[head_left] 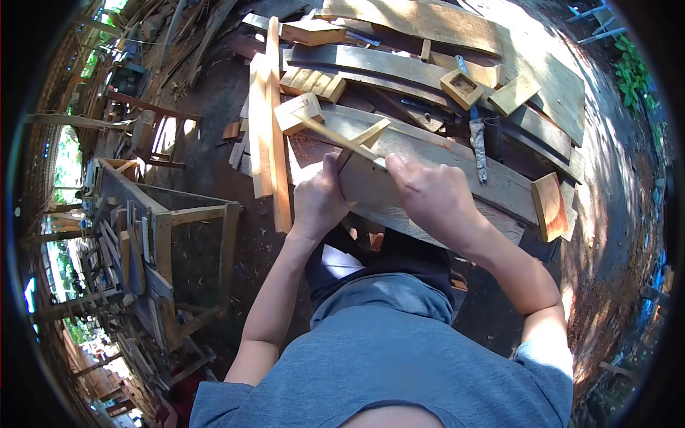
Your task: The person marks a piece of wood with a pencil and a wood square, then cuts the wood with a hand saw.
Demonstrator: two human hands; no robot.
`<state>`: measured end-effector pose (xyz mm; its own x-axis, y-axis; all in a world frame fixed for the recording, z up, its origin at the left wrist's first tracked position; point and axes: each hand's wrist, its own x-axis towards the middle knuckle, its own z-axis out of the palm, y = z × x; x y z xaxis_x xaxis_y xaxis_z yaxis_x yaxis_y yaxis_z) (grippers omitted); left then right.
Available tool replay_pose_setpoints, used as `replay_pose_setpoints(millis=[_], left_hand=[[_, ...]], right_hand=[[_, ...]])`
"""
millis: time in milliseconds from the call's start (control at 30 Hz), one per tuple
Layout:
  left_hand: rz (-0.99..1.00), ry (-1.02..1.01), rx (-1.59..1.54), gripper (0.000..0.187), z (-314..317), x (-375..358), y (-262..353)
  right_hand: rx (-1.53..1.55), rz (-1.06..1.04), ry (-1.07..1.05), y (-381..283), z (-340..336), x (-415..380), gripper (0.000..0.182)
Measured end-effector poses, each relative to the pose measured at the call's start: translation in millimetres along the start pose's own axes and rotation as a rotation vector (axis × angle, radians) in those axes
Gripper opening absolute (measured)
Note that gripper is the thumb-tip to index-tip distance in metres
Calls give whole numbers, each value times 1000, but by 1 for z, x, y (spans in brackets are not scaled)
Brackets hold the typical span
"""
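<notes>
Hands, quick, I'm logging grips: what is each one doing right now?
Left hand: closed around the wooden piece on the plank.
Right hand: closed, gripping the same wooden piece's right side.

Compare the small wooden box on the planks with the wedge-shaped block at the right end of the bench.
The small wooden box is square, hollow and open-topped; the wedge-shaped block is solid and tapered. The box lies among planks farther away; the block stands on the near plank's end, brightly sunlit. Both are pale, unpainted wood.

The left hand (pixel 319 200) covers the near end of the thin wooden strip (pixel 335 135), and its fingers curl out of sight. The right hand (pixel 428 196) hides the board's (pixel 428 153) edge beneath it.
</notes>
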<state>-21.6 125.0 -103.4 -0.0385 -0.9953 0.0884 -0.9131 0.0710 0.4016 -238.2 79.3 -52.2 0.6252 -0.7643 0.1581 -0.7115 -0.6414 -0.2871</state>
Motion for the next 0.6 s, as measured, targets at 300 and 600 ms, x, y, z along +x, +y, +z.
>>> replay_pose_setpoints(millis=[300, 600], left_hand=[[114, 53, 164, 44, 3, -3, -2], [98, -13, 123, 60, -4, 5, -4]], right_hand=[[132, 65, -115, 18, 0, -15, 11], [338, 59, -154, 49, 45, 21, 16]])
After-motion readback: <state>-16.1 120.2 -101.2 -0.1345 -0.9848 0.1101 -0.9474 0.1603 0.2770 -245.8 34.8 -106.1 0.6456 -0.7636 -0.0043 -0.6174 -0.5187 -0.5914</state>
